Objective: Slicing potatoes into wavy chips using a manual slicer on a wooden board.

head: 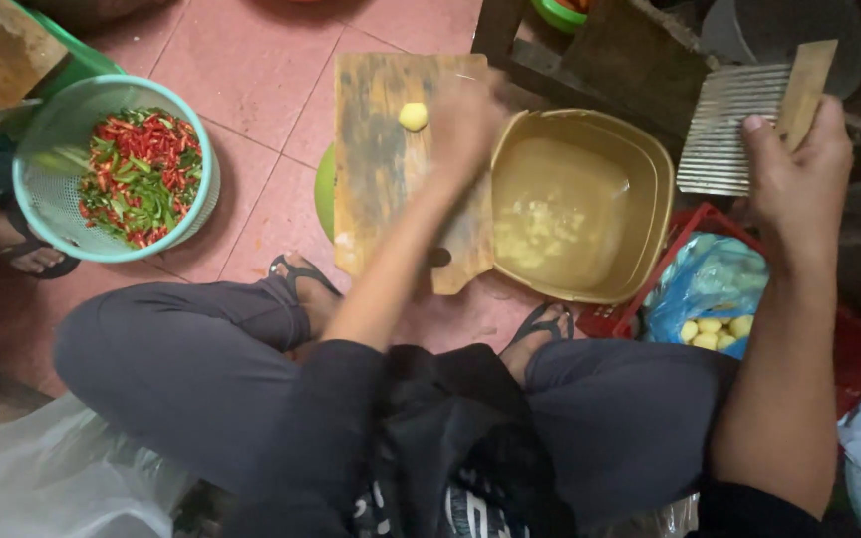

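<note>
On the wooden cutting board (pixel 391 159), near its far edge, lies one small peeled yellow piece (pixel 413 117), probably a potato. Our left hand (pixel 465 125) hovers just beside it, to its right; motion blur hides the fingers, so we cannot tell whether they are curled or spread, and we cannot confirm contact with the piece.

Our right hand (pixel 799 174) is raised well to the right, above the red crate (pixel 854 344). Its fingers are clenched around the wooden frame of a corrugated metal cutter (pixel 724 130), thumb pressed on the ribbed blade face.

Judged from this layout, the step in hand is seating the piece on the board ahead of a cut. We recommend the following:

1. Set the piece on its flattest side so that it cannot roll.
2. Keep it away from the board's far edge; it lies close to that edge now.
3. Tuck the left fingertips back from the piece's top before the blade comes across.
4. Bring the cutter in square to the board, ribs vertical, and press straight down.

Between the board and the crate stands a tan plastic basin (pixel 650 159) holding cloudy water and pale cut pieces. A blue bag (pixel 710 274) in the crate holds further peeled pieces (pixel 715 332). Left of the board, a teal basket (pixel 47 204) contains chopped red and green chillies (pixel 137 174).
</note>
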